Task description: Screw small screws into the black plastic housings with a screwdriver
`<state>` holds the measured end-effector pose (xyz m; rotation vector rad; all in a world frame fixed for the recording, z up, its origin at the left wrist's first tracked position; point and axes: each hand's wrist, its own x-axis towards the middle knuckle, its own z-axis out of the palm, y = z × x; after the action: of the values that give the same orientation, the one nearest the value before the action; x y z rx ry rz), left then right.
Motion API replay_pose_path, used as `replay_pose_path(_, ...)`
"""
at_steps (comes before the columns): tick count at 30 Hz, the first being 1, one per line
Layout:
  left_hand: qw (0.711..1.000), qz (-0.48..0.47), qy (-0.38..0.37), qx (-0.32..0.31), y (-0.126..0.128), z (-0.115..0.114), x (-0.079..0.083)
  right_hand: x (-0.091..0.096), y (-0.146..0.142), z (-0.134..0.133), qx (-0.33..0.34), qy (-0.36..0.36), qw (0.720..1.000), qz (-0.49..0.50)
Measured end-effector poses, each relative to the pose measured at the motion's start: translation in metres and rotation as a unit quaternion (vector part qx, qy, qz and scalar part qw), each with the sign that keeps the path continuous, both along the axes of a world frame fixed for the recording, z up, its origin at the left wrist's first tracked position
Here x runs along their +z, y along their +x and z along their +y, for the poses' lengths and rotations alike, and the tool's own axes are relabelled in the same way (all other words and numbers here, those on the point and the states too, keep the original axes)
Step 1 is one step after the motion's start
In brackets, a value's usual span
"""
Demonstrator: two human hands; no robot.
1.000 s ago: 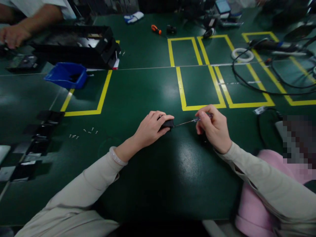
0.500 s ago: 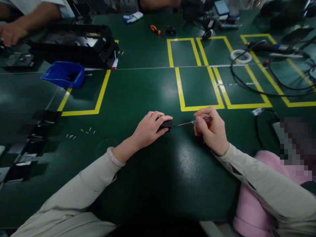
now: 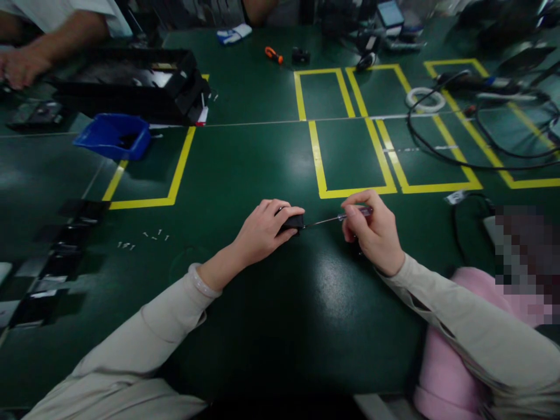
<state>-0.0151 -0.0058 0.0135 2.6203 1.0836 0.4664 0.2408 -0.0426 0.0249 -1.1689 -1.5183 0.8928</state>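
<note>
On the green table, my left hand (image 3: 263, 230) is closed around a small black box-like part (image 3: 294, 221), and its fingers cover much of it. My right hand (image 3: 371, 230) grips the clear handle of a screwdriver (image 3: 324, 221). The thin shaft points left, with its tip at the right end of the black part. Whether the tip sits in a screw is too small to make out. Several small screws (image 3: 155, 234) lie loose to the left of my left hand.
Black flat parts (image 3: 61, 256) line the left side. Beyond are a blue bin (image 3: 114, 135) and a black tray (image 3: 184, 87), near a co-worker's hand (image 3: 24, 67). An orange-handled tool (image 3: 273, 55) lies at the back. Cables (image 3: 437, 153) and a pink cloth-like item (image 3: 450, 361) are on the right.
My hands, the black part and the screwdriver hold nearly the same position. The view has shifted slightly. At the back, a co-worker's arm has drawn away from the table edge.
</note>
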Motion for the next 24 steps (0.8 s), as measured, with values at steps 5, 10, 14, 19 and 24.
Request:
replay_pose_path(5, 1.0, -0.002, -0.005, 0.0, -0.0006, 0.0, -0.0002, -0.0003, -0.0003, -0.0002, 0.002, 0.011, 1.0, 0.011)
replay_pose_path(10, 1.0, -0.004, -0.003, 0.0, -0.0004, -0.0008, 0.0003, 0.0022, -0.0003, -0.0015, 0.014, 0.023, 1.0, -0.002)
replay_pose_path(14, 1.0, -0.007, -0.003, -0.004, -0.0007, -0.0004, 0.0008, 0.0049, 0.0008, -0.0031, 0.018, 0.03, 0.999, -0.02)
replay_pose_path(19, 1.0, -0.006, -0.011, 0.0, -0.0012, 0.0003, -0.0008, 0.0025, -0.0002, -0.0022, 0.019, 0.029, 0.999, -0.007)
replay_pose_path(24, 1.0, -0.006, -0.014, -0.002, -0.0016, -0.0005, -0.0016, 0.001, -0.0002, -0.0018, 0.024, 0.022, 0.999, 0.003)
